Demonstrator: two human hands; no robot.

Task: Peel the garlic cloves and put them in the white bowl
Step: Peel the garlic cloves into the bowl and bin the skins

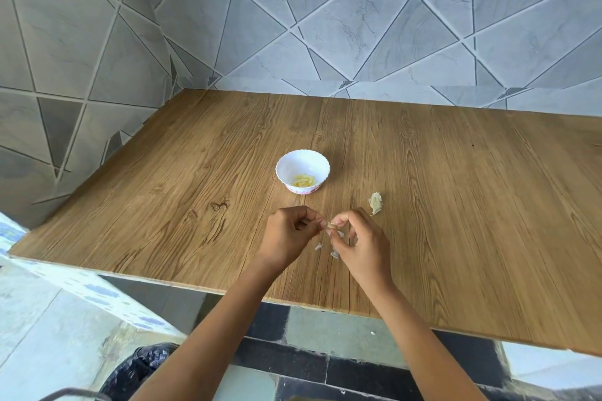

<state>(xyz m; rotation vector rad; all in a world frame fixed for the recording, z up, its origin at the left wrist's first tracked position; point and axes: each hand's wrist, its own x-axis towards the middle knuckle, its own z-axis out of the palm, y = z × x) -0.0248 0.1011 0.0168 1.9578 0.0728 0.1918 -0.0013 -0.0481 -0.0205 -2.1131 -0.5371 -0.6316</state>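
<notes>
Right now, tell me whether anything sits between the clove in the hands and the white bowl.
Nothing visible does. The left hand and right hand pinch the garlic clove; only bare table lies between it and the white bowl. The unpeeled garlic lies off to the right.

White bowl [303,169]: 1. Peeled cloves [304,181] inside: several, heaped, exact number unclear. Garlic clove [331,225] pinched between fingertips: 1. Unpeeled garlic piece [375,203] on tabletop [456,205]: 1. Skin scraps [318,246]: about 3. Hands: 2, left hand [288,234] and right hand [361,244].
</notes>
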